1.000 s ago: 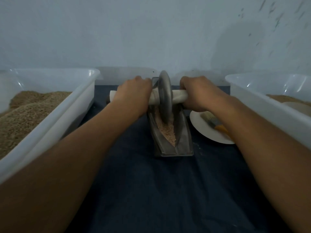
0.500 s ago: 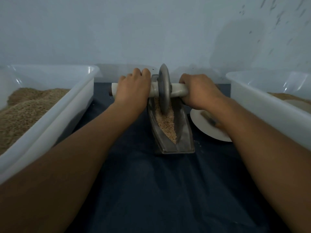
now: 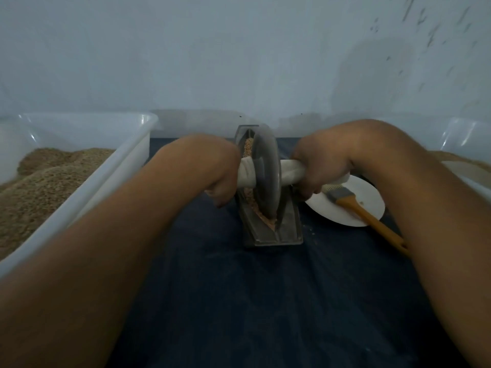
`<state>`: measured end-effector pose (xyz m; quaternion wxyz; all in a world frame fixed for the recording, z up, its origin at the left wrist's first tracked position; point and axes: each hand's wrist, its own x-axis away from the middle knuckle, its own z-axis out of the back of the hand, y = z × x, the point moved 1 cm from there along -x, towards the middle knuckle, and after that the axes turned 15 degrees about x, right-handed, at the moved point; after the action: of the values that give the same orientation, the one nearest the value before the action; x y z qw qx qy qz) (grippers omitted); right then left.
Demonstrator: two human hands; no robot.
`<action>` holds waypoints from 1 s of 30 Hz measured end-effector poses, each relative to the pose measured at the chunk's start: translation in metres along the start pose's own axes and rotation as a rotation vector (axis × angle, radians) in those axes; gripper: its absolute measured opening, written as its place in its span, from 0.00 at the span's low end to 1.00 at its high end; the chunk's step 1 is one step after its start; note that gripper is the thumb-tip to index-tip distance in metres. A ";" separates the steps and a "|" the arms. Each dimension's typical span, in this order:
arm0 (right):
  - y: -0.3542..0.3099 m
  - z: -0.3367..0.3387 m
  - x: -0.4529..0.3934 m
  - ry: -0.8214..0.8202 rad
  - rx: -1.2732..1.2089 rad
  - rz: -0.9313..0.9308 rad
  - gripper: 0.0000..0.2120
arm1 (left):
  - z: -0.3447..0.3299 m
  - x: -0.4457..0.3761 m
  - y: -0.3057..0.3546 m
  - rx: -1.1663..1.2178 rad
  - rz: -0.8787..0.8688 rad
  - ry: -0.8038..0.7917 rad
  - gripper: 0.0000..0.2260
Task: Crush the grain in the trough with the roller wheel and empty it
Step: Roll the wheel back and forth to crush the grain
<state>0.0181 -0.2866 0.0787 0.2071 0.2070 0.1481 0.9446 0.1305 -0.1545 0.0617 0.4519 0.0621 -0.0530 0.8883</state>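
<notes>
A dark metal trough (image 3: 288,229) lies lengthwise on the dark cloth in the middle of the table. Brown grain (image 3: 248,148) shows at its far end and along its groove near the front. The grey roller wheel (image 3: 265,176) stands upright in the groove near the trough's front half. A white-wrapped axle (image 3: 289,172) runs through the wheel. My left hand (image 3: 210,171) grips the axle on the left of the wheel. My right hand (image 3: 321,166) grips it on the right.
A white tub (image 3: 127,160) full of grain stands on the left. Another white tub (image 3: 467,136) with grain stands on the right, partly behind my right forearm. A white plate (image 3: 369,195) with a yellow-handled brush (image 3: 361,208) lies right of the trough. A wall rises close behind.
Both hands have pulled the roller wheel from the trough's far end toward me, to its front half. Grain at the far end is now uncovered.
</notes>
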 end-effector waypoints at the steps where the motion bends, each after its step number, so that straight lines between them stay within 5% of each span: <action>1: -0.001 0.000 0.000 -0.004 -0.008 0.002 0.08 | 0.000 0.001 0.000 0.001 -0.001 0.005 0.20; 8: -0.006 -0.009 -0.022 0.050 0.070 -0.078 0.12 | -0.008 -0.015 -0.004 0.093 -0.029 0.208 0.09; 17: 0.000 -0.024 -0.072 0.588 0.017 -0.254 0.19 | -0.018 -0.051 -0.019 0.235 -0.040 0.466 0.13; 30: 0.011 -0.016 -0.092 0.605 0.111 -0.266 0.13 | -0.022 -0.068 -0.023 0.215 -0.042 0.606 0.14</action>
<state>0.0834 -0.3413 0.0380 0.2634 -0.0929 0.2799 0.9185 0.1872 -0.1918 0.0302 0.4560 -0.1569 0.1795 0.8575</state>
